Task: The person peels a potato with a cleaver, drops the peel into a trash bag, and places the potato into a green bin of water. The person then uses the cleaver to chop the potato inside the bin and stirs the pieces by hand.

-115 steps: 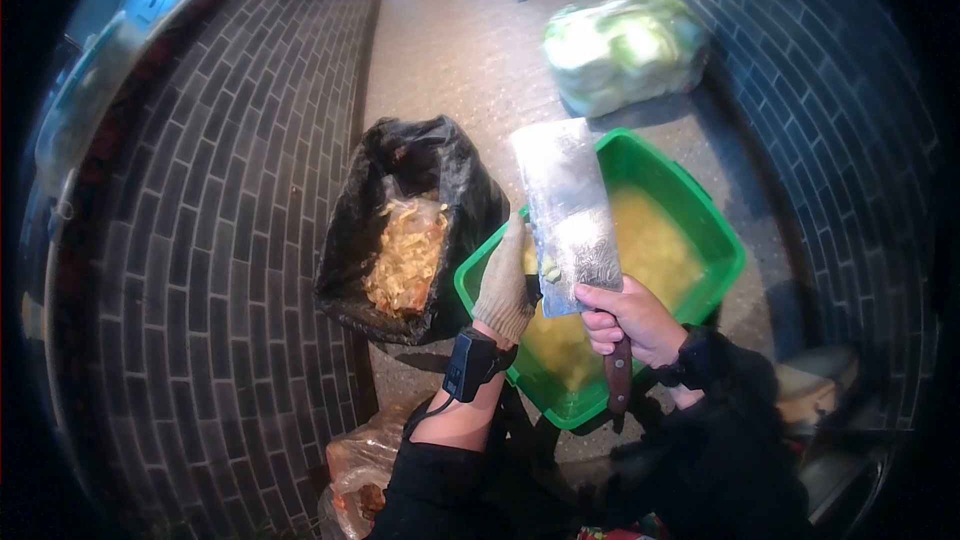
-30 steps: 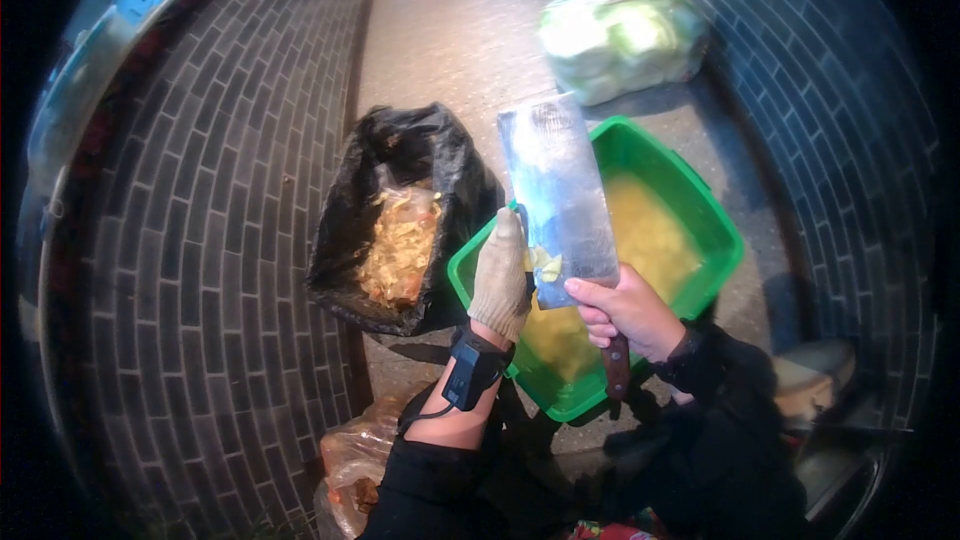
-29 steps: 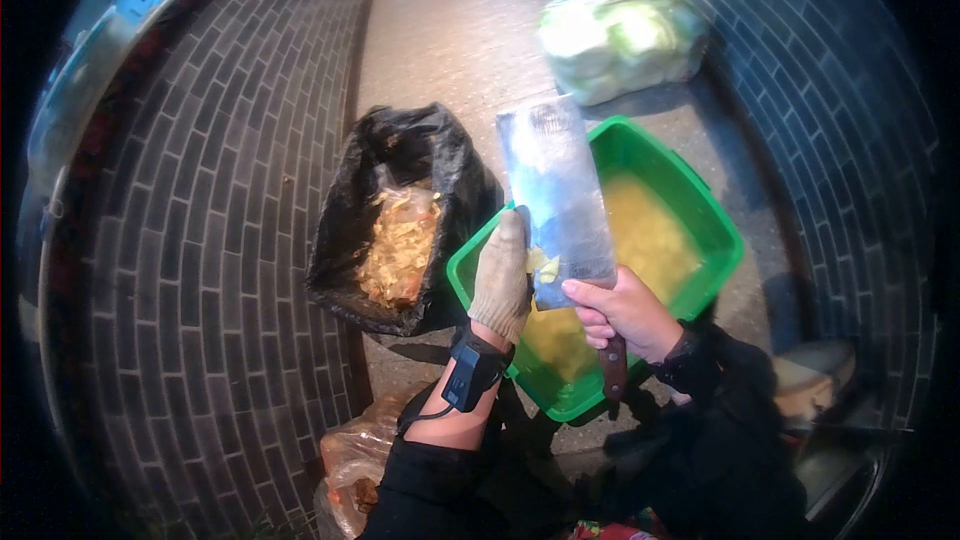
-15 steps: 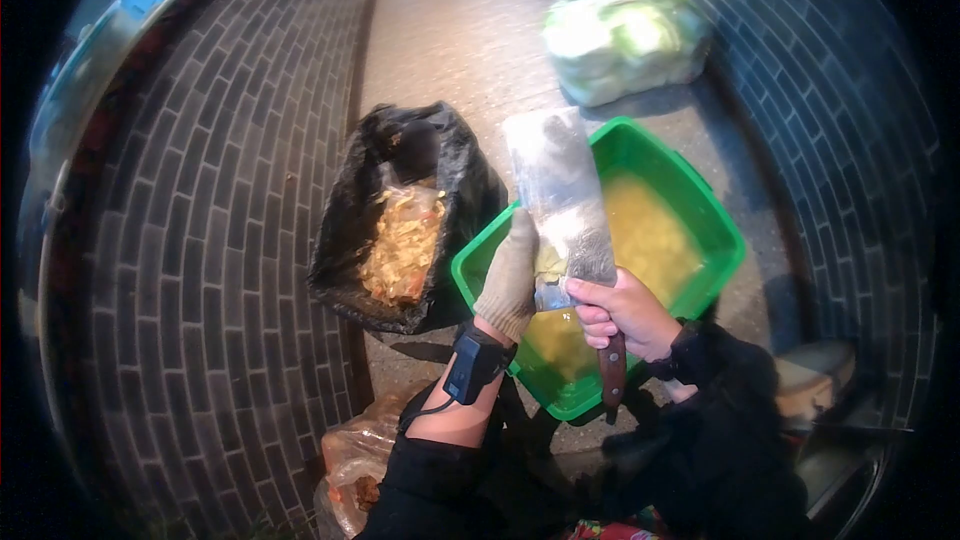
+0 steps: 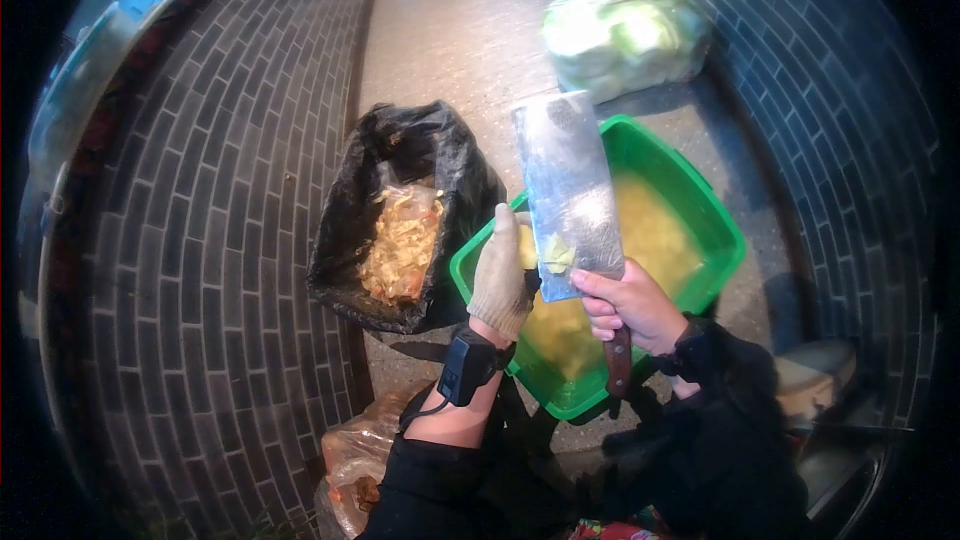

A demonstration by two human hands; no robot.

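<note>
My right hand (image 5: 640, 308) is closed round the brown wooden handle of a cleaver (image 5: 570, 175). Its broad steel blade points away from me, with a small pale-yellow slice (image 5: 558, 254) on its face. In a knitted glove, my left hand (image 5: 498, 285) is closed around a pale-yellow vegetable chunk (image 5: 527, 247) left of the blade; the blade partly hides it and some fingers. Both hands are over a green basin (image 5: 640, 152) that holds many yellowish pieces, seemingly in liquid.
Left of the basin stands a black bag-lined container (image 5: 455, 160) with peelings (image 5: 400, 250) inside. A clear bag of cabbages (image 5: 625, 40) lies on the floor beyond. Near my left arm is a plastic bag (image 5: 350, 450). Brick-patterned surfaces (image 5: 240, 190) flank both sides.
The cleaver has shifted slightly right and its blade has turned, showing the slice on its face. My left hand has moved a little left, and the yellow chunk in it now shows.
</note>
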